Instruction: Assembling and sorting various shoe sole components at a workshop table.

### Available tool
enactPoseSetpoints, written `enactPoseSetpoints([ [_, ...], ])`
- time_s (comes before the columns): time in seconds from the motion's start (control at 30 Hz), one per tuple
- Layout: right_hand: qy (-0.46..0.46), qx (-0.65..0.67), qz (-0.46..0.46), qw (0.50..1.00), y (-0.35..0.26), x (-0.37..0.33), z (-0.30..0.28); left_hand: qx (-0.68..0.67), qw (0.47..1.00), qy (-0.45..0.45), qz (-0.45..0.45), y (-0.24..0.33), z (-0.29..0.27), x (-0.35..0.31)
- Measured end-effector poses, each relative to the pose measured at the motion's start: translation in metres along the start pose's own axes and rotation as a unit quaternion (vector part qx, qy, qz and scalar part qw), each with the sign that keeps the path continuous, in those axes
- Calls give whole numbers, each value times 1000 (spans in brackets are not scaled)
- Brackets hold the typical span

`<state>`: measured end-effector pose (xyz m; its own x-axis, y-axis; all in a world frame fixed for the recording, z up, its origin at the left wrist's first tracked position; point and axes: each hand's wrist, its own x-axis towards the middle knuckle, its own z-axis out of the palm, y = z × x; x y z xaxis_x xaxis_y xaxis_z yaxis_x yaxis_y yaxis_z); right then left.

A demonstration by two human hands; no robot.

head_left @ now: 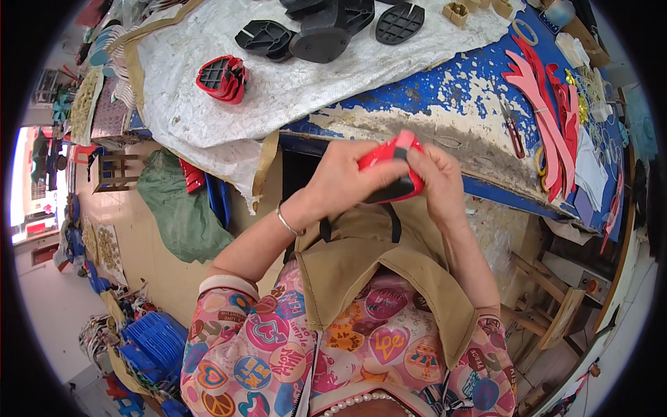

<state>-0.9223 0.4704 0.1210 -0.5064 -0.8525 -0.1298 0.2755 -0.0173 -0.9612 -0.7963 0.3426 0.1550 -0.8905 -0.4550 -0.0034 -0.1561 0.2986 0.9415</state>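
Both my hands are closed on a black shoe platform piece partly wrapped in glossy red material [397, 189], held up in front of the table's edge. My left hand [347, 175] grips it from the left, thumb laid across the black part. With its fingers bent at the upper right edge, my right hand [439, 174] pinches the red material; a pink bit shows at the top. A similar red-wrapped platform piece [222, 79] lies on the white sheet, its black grid side showing. Farther back are several bare black platform pieces [319, 44].
The white sheet [180, 118] covers the left of the worn blue table [389, 104]. Red and pink strips [549, 125] lie at the right, beside small snips with red handles [513, 132]. A wooden stool [556, 313] stands lower right; a green cloth [177, 208] hangs at left.
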Motion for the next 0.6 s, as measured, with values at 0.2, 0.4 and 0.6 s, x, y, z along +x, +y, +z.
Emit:
enactPoseSetpoints([
  [0.2,-45,-78,-45,995,-18,4,6,-348,924,84,-133,0,0,16],
  [0.4,-15,-190,-126,974,-3,10,9,-504,824,170,-198,11,13,29],
  [0.6,-60,-77,-116,988,29,-1,13,-573,774,177,-204,-5,16,34],
])
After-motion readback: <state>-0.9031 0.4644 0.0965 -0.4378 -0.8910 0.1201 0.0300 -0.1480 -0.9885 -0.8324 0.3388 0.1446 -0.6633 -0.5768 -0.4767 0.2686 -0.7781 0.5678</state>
